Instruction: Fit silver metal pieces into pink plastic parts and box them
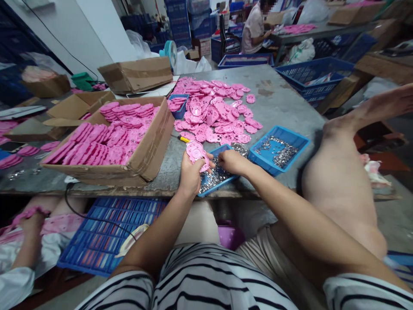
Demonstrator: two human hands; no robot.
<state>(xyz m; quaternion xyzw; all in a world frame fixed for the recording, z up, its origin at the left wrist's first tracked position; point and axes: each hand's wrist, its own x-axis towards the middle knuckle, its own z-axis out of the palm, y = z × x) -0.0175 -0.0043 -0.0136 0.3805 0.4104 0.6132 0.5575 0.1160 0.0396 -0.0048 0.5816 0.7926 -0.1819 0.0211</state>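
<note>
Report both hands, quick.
Left hand: holding a flat pink plastic piece.
Right hand: fingers curled over blue plastic tray of small silvery metal parts; any held item hidden.

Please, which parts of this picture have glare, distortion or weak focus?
Head view: the loose metal pieces glint in bright specks; head view: wide-angle distortion seems to stretch the bare leg at right; head view: the background co-worker looks softer than the left hand and its pink piece.

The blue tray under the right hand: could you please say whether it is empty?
Not empty: small, shiny pieces lie in the blue tray.
</note>
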